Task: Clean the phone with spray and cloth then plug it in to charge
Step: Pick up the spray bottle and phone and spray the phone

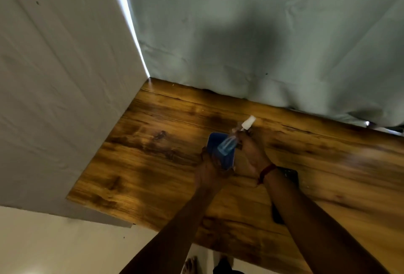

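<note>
My left hand grips the phone, right hand clasps the spray; I should mist lightly, nozzle aimed at the phone.

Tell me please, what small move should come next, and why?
Probably press the white nozzle to spray: the right hand holds the spray bottle tilted right over the blue phone, which the left hand holds above the wooden table.
</note>
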